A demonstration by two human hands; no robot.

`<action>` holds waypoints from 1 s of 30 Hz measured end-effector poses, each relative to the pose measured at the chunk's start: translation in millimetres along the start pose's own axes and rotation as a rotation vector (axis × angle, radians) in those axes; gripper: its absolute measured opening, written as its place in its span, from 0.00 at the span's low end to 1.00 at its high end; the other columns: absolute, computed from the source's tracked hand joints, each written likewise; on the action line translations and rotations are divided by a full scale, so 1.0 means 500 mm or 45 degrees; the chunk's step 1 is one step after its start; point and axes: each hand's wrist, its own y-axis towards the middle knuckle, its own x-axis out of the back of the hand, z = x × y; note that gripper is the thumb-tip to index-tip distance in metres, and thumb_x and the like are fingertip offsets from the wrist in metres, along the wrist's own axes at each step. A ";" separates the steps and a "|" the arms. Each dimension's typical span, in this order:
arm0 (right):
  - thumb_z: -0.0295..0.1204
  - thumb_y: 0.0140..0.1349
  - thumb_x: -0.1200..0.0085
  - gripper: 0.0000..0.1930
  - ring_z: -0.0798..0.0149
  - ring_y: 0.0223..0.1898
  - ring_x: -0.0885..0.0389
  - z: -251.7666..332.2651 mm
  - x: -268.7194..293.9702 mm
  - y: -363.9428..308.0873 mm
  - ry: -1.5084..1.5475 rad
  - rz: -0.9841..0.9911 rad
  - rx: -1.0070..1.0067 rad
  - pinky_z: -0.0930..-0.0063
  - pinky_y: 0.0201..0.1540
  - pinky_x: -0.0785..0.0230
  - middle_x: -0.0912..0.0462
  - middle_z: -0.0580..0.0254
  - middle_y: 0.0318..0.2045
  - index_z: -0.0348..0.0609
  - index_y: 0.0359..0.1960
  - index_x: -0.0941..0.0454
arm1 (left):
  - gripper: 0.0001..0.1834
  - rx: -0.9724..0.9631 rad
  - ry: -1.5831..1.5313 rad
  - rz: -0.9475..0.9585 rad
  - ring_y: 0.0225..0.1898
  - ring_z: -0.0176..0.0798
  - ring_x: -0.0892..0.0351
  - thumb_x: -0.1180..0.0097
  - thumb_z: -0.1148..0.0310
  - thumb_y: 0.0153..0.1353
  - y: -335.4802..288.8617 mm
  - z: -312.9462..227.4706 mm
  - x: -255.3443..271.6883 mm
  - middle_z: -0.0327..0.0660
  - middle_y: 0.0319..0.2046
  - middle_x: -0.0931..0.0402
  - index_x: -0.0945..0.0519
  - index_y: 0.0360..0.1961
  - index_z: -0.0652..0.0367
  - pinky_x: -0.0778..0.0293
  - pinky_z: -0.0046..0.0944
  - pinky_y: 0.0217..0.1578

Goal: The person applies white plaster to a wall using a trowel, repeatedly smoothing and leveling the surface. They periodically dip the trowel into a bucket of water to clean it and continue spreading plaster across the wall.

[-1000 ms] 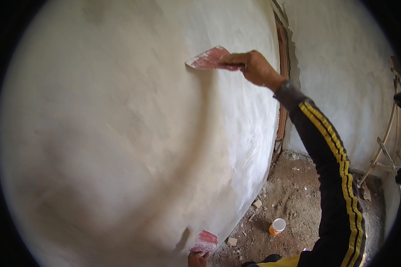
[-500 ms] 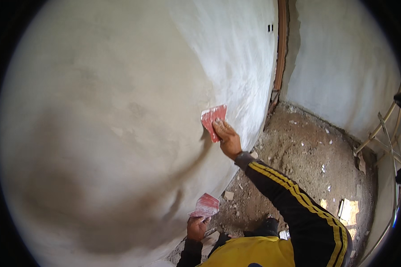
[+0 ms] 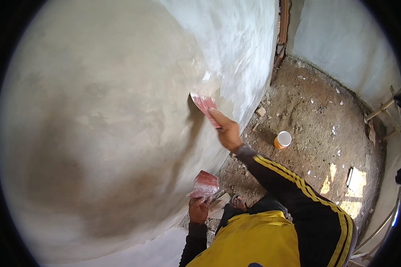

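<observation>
My right hand (image 3: 228,133) grips a red plastic putty spreader (image 3: 205,105), its wide edge turned toward the plastered wall (image 3: 133,102). White putty shows along that edge, and a fresh white dab (image 3: 206,76) sits on the wall just above it. Lower down, my left hand (image 3: 198,210) holds a second red putty spreader (image 3: 204,184) by its lower end. White paste smears the face of this one. Whether the right spreader touches the wall or stands slightly off it, I cannot tell.
A tub with a white lid (image 3: 284,139) stands on the rubble-strewn dirt floor (image 3: 316,111) to the right. A wooden door frame (image 3: 283,22) rises at the wall's far end. Wooden poles (image 3: 381,110) lean at the far right. White-coated plaster covers the wall's upper right.
The right spreader has tilted edge-on and shifted up and left along the wall. A white dab now shows there. The left hand has risen slightly, and the tub has come into view.
</observation>
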 end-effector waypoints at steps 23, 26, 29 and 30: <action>0.36 0.69 0.38 0.11 0.68 0.27 0.15 -0.613 -0.556 -0.832 0.908 -0.550 -1.489 0.68 0.24 0.24 0.14 0.64 0.32 0.42 0.44 0.18 | 0.25 0.415 0.207 -0.150 0.56 0.41 0.23 0.45 0.78 0.62 0.328 -0.211 0.822 0.38 0.55 0.24 0.28 0.61 0.52 0.26 0.47 0.56; 0.30 0.69 0.39 0.10 0.70 0.29 0.18 -0.716 -0.577 -1.028 0.765 -0.640 -1.576 0.70 0.29 0.26 0.14 0.65 0.33 0.36 0.45 0.18 | 0.24 0.555 0.291 -0.120 0.55 0.43 0.22 0.45 0.77 0.64 0.445 -0.175 0.934 0.39 0.54 0.24 0.28 0.62 0.54 0.24 0.49 0.55; 0.28 0.68 0.38 0.09 0.72 0.31 0.20 -0.780 -0.617 -1.146 0.289 -0.791 -1.636 0.70 0.34 0.27 0.15 0.69 0.34 0.37 0.45 0.18 | 0.22 0.630 0.561 -0.110 0.55 0.46 0.22 0.45 0.74 0.67 0.566 -0.119 0.986 0.42 0.57 0.25 0.28 0.62 0.59 0.23 0.51 0.55; 0.28 0.68 0.38 0.09 0.72 0.32 0.20 -0.786 -0.638 -1.181 0.118 -0.851 -1.749 0.69 0.34 0.27 0.15 0.69 0.34 0.38 0.45 0.18 | 0.22 0.644 0.583 -0.051 0.55 0.46 0.22 0.45 0.73 0.67 0.611 -0.099 1.010 0.42 0.58 0.25 0.28 0.62 0.58 0.23 0.51 0.55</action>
